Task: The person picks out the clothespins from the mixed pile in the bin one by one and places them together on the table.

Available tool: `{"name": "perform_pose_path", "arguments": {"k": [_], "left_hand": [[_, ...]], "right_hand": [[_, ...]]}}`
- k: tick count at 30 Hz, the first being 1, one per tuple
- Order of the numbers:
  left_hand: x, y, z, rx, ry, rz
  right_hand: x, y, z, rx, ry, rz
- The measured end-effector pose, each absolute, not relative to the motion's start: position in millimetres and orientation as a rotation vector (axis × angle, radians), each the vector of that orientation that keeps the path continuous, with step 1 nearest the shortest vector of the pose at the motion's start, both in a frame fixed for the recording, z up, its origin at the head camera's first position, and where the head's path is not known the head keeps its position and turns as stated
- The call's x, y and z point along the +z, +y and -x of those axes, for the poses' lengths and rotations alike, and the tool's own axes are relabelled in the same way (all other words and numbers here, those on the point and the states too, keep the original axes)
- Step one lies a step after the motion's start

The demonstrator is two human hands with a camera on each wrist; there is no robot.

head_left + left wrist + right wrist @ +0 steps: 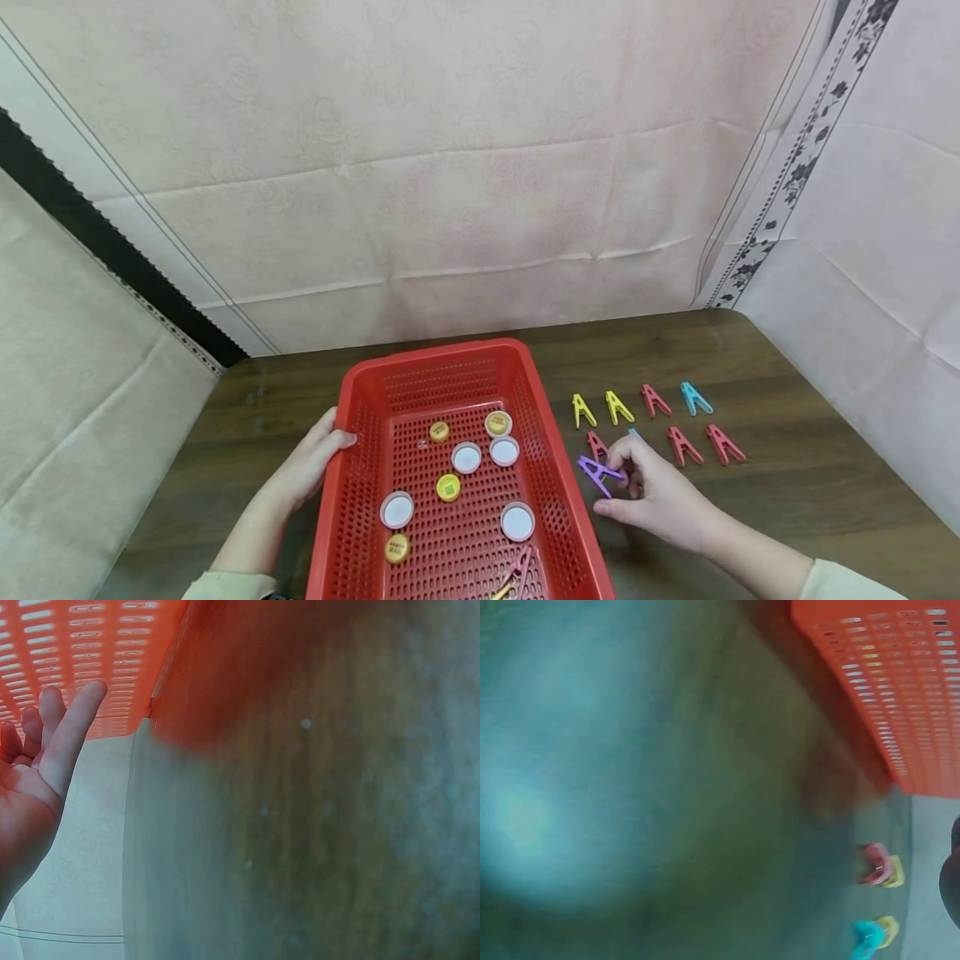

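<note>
At the left side of the red plastic basket (551, 446), my left hand (311, 458) grips the rim, thumb lapping over it. The left wrist view shows fingers (71, 739) against the basket's slotted outer wall. My right hand (663, 500) pinches a purple clothespin (598, 473) between thumb and fingers, just outside the basket's right wall. Beyond it lie a pink clothespin (597, 445) and a blue one (634, 432) mostly hidden by the hand. Inside the basket's near end are a pink clothespin (519, 565) and part of a yellow one (502, 592).
Right of the basket, on the wooden table (810, 475), lie yellow clothespins (618, 407), pink clothespins (725, 444) and a blue clothespin (696, 398). Several white round caps (517, 522) and yellow caps (448, 487) are spread over the basket floor. Pale cloth (450, 167) hangs behind.
</note>
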State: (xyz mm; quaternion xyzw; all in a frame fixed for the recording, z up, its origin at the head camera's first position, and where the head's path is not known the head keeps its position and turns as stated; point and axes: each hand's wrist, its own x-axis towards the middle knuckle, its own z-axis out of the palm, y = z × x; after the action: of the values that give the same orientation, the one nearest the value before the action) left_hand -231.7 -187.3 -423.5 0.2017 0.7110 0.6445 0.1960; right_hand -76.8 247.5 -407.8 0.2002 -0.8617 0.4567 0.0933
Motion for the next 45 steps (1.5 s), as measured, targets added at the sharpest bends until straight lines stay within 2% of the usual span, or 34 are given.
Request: {"name": "perform_pose_path", "arguments": {"k": [8,20,31,45], "left_hand": [[-424.1,-187.9,232.4,1.804,1.993,-0.566],[-423.0,-188.5,231.5,1.801,2.001,-0.562],[-420.5,-187.3,229.6,1.787,2.010,-0.545],[-420.1,-187.1,229.4,1.784,2.020,-0.544]], "right_hand": [[-440.9,253.5,62.7,1.096,-2.534,-0.333],[-460.8,248.5,56.1,1.020,-2.649,0.126],[-471.7,246.1,57.0,0.760,-2.823,0.282],[-469.1,246.0,55.7,0.698,-2.883,0.270]]}}
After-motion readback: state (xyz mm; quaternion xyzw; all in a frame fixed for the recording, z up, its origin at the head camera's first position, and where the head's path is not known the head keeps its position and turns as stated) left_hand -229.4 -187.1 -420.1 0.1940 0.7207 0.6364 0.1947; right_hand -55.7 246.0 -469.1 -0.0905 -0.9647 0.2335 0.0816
